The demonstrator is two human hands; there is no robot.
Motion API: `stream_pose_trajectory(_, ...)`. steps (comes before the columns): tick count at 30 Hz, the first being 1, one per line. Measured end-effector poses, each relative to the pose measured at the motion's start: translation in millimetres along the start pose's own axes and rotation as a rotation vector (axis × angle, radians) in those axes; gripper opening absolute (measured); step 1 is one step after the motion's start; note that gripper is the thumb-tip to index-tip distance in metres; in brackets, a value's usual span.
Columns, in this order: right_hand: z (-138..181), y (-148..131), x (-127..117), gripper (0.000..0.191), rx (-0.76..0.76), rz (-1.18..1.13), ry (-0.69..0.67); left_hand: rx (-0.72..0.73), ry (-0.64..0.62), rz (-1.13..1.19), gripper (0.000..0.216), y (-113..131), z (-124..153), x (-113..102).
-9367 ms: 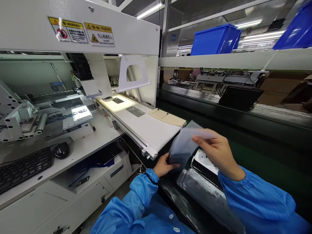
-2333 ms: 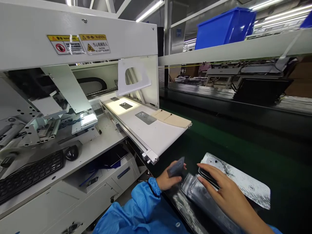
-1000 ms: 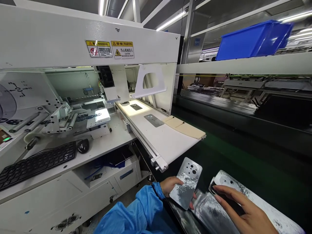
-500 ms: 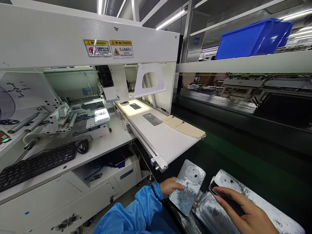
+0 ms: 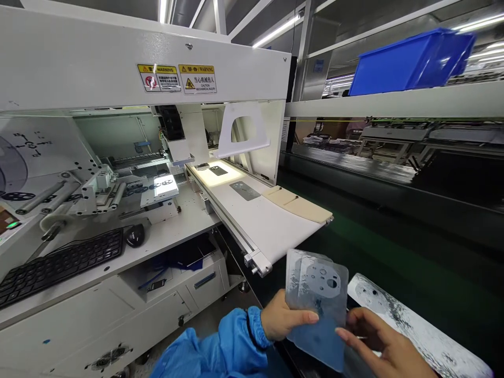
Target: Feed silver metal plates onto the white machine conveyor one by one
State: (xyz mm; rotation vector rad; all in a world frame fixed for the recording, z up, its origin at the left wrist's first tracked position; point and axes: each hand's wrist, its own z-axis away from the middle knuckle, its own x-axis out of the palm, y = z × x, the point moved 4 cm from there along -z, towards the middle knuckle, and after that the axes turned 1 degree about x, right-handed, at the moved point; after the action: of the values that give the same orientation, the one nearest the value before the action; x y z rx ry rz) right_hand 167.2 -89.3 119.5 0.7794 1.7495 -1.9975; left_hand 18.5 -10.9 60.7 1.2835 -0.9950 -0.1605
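My left hand (image 5: 285, 317) grips several thin phone back panels (image 5: 325, 320), slightly fanned, with the thumb across the front one. The front panel is silvery grey and translucent, with a round camera area and small holes near its top. At the lower right edge of these panels, my right hand (image 5: 388, 341) has thumb and fingers closed on the edge. More patterned phone back panels (image 5: 417, 320) lie on the dark belt to the right, partly covered by my right hand.
A white conveyor (image 5: 271, 231) extends from the machine, carrying a dark panel (image 5: 244, 190) and another panel on its lit area. A cream plate (image 5: 297, 205) lies along its right side. To the left are a keyboard (image 5: 63, 265) and mouse (image 5: 135, 235). A blue bin (image 5: 409, 63) sits on the upper shelf.
The panel in my left hand has moved right and turned more upright; a second one now shows behind it. My right hand has closed from a spread pose onto the panels' edge.
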Motion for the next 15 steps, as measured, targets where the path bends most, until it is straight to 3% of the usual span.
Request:
stream_pose_trajectory(4, 0.7, -7.8, 8.0, 0.039, -0.03, -0.074, -0.021, 0.134, 0.114, 0.095, 0.057, 10.7, 5.5, 14.0)
stream_pose_trajectory(7, -2.4, 2.8, 1.6, 0.042, 0.022, -0.121, -0.001, 0.115, 0.202, 0.136, 0.058, 11.6, 8.8, 12.2)
stream_pose_trajectory(11, -6.8, 26.5, -13.1, 0.062, 0.084, -0.076, 0.12, 0.067, 0.284, 0.169, 0.059, 10.8, 11.0, 7.8)
stream_pose_trajectory(15, -2.4, 22.7, -9.3, 0.057, -0.135, 0.176, 0.34, 0.08, 0.311, 0.147, 0.065, 12.6, 9.0, 11.6)
